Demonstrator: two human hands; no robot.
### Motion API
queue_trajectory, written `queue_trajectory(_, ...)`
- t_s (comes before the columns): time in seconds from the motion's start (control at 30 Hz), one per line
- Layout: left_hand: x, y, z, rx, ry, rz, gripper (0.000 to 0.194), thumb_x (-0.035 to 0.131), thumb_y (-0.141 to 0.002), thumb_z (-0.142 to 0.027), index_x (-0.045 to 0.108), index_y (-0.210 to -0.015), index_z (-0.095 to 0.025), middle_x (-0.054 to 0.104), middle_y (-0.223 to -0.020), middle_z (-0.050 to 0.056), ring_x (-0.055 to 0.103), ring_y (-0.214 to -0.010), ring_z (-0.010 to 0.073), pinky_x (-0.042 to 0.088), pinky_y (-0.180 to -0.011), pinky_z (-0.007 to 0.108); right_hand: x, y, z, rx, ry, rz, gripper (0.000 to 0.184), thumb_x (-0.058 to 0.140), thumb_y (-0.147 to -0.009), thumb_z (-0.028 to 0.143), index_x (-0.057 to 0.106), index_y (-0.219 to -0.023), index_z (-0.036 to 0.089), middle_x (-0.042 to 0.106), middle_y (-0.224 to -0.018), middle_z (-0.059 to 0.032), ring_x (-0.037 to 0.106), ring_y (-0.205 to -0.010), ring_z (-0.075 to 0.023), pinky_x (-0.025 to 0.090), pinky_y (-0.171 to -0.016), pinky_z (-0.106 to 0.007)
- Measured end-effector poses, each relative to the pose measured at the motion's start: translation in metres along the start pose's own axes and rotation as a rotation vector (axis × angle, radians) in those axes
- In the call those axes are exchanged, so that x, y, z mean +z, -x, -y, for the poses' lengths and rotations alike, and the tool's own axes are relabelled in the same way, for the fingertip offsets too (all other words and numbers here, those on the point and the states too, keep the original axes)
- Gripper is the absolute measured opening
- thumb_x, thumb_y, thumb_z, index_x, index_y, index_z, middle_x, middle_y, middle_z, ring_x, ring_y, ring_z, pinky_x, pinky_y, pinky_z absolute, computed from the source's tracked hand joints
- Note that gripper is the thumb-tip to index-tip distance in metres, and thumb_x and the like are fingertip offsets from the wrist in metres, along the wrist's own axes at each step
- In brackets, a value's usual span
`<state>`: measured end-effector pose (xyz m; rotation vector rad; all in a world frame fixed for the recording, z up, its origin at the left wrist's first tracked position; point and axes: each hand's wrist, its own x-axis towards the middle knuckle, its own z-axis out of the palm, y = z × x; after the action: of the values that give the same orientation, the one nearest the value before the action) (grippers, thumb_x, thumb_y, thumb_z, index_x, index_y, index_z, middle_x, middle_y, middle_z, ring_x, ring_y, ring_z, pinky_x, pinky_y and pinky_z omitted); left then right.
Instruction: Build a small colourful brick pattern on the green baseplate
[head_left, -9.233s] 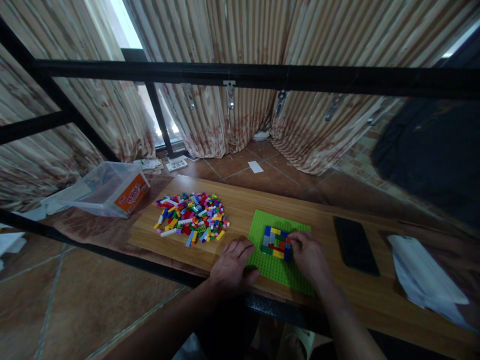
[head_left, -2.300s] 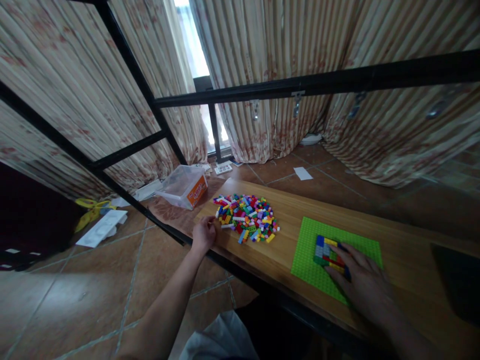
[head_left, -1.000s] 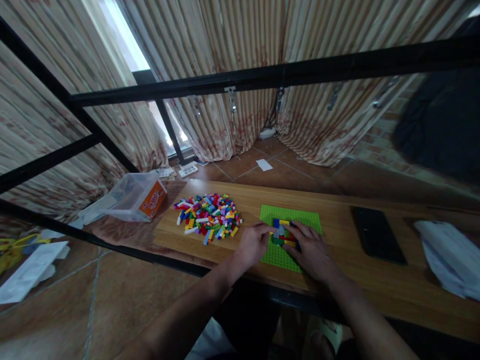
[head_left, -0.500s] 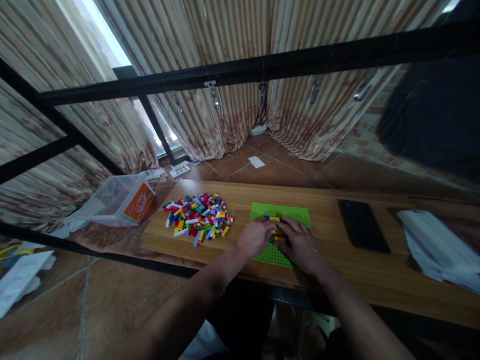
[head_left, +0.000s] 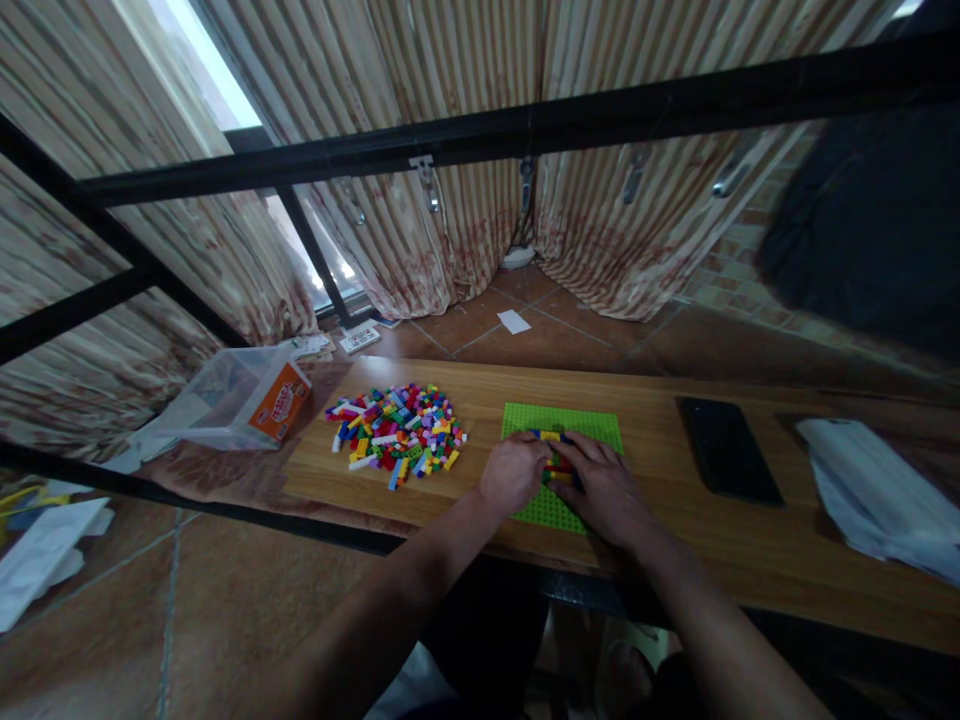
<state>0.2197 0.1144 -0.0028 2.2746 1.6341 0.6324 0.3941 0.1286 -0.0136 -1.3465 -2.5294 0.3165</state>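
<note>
A green studded baseplate lies on the wooden board, with several coloured toy bricks in blue, yellow, red and green built up on its middle. My left hand is closed at the left side of these bricks, its fingertips pressed together; what they pinch, if anything, is hidden. From the right, my right hand curls round the bricks with thumb and fingers against their edge. Both hands partly cover the bricks and the plate. To the left of the plate is a loose pile of mixed toy bricks.
On the wooden board a black phone-like slab lies right of the plate, then a white plastic packet. At the left end a clear plastic box with an orange label lies tipped. A black metal bar crosses beyond the board.
Hardly anything differs. Both hands stay at the bricks on the plate, and the left fingers have shifted very slightly. The whole view has moved a little.
</note>
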Motion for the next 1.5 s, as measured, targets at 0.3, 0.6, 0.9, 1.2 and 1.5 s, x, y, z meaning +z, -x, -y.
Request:
queue_trajectory(0.3,0.009,0.006,0.001,0.03,0.01,-0.079,0.018,0.05,-0.083,-0.009,0.063,-0.075,-0.018,0.06,-0.08,0.003,0.057,-0.082,0.0161,0.047,-0.078,0.027,0.0,0.0,0.0,0.003,0.004,0.004,0.051,0.052,-0.085,0.038,0.047,-0.135,0.028,0.045,-0.141,-0.0077,0.043,-0.122,-0.0297,0.038,-0.096,-0.047)
queue_trajectory(0.6,0.014,0.003,0.008,0.039,0.134,-0.111,0.017,0.051,-0.083,-0.008,0.065,-0.077,-0.018,0.064,-0.081,0.003,0.059,-0.081,0.0154,0.047,-0.079,0.027,0.001,0.0,-0.001,-0.002,-0.006,-0.01,0.05,0.05,-0.086,0.041,0.048,-0.134,0.029,0.047,-0.139,-0.0075,0.044,-0.122,-0.0305,0.037,-0.097,-0.049)
queue_trajectory(0.9,0.012,0.002,0.01,0.013,0.281,-0.136,0.018,0.054,-0.082,-0.009,0.067,-0.074,-0.019,0.068,-0.079,0.001,0.061,-0.079,0.0134,0.048,-0.079,0.026,0.002,0.0,0.0,0.002,0.003,-0.014,0.051,0.052,-0.085,0.039,0.047,-0.134,0.028,0.047,-0.139,-0.0076,0.045,-0.121,-0.0303,0.038,-0.096,-0.049)
queue_trajectory(1.2,0.006,0.001,0.009,0.164,0.036,-0.019,0.022,0.047,-0.087,-0.011,0.064,-0.075,-0.017,0.064,-0.08,0.004,0.059,-0.082,0.0161,0.048,-0.083,0.03,0.0,0.0,0.001,0.004,-0.005,-0.001,0.05,0.053,-0.084,0.037,0.048,-0.133,0.027,0.046,-0.14,-0.0073,0.044,-0.122,-0.0292,0.038,-0.097,-0.046)
queue_trajectory(1.5,0.004,-0.001,0.009,0.098,0.11,-0.024,0.022,0.05,-0.083,-0.007,0.064,-0.071,-0.018,0.064,-0.076,0.002,0.06,-0.079,0.015,0.048,-0.079,0.027,0.001,0.0,0.0,-0.003,-0.016,-0.019,0.051,0.053,-0.084,0.037,0.048,-0.134,0.028,0.047,-0.139,-0.0078,0.045,-0.122,-0.0295,0.038,-0.096,-0.048)
